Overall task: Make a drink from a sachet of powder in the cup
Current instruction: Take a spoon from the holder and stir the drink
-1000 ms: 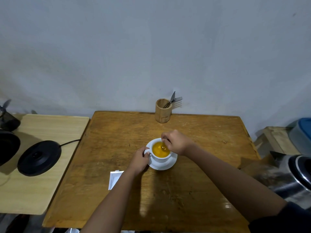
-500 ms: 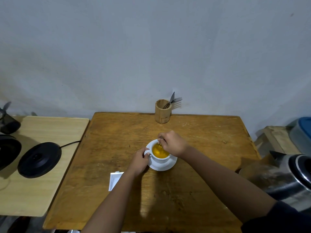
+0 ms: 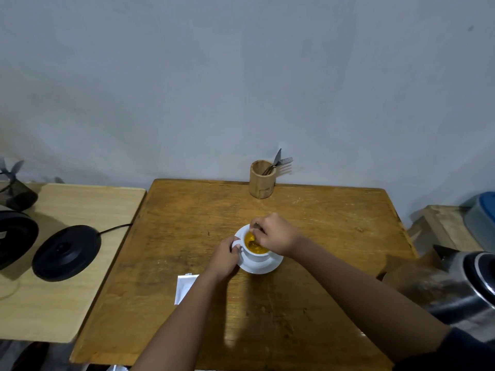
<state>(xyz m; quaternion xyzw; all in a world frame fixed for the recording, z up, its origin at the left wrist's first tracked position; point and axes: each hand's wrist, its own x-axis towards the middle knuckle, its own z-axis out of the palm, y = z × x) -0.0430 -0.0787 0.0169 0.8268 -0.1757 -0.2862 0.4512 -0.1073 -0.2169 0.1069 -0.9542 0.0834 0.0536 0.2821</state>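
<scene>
A white cup (image 3: 256, 256) full of orange drink stands on a white saucer (image 3: 265, 266) in the middle of the brown wooden table (image 3: 187, 226). My left hand (image 3: 224, 257) grips the cup's handle on its left side. Above the cup, my right hand (image 3: 276, 234) pinches a metal spoon (image 3: 255, 236) whose bowl dips into the orange liquid. A torn white sachet (image 3: 184, 286) lies flat on the table, partly hidden by my left forearm.
A wooden holder (image 3: 261, 180) with a fork and knife stands at the table's far edge. A steel kettle (image 3: 460, 285) sits at the right. On the pale side table (image 3: 69, 263) to the left lies the black kettle base (image 3: 66, 252) with its cord.
My right hand has shifted slightly over the cup and the spoon has swung round in the drink. The left hand stays on the handle.
</scene>
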